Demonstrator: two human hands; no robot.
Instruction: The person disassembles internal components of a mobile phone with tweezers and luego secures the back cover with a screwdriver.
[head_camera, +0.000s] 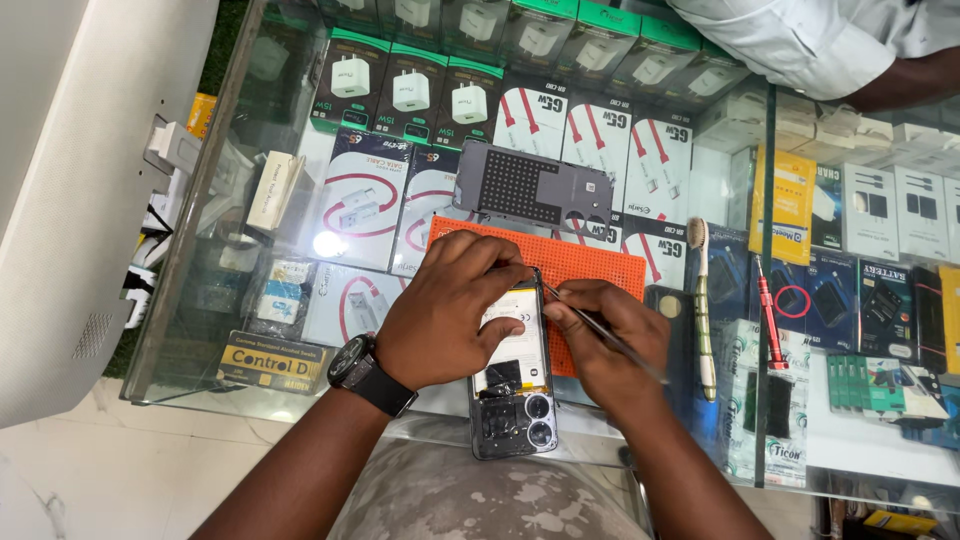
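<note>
Fingers: right hand (605, 335) pinches thin tweezers (600, 330); left hand (455, 310) curls closed over the opened phone (512, 385), steadying it.
Phone: centre of frame, half on the orange mat (590, 265), which keeps it from sliding on the glass worktop (200, 330).
Upper centre: removed back cover (530, 185), set clear.
Right: red screwdriver (770, 315), brush (700, 300), within reach.

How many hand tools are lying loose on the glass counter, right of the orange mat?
2: a toothbrush just right of the orange mat, and a red screwdriver further right. Others may be hidden.
</note>
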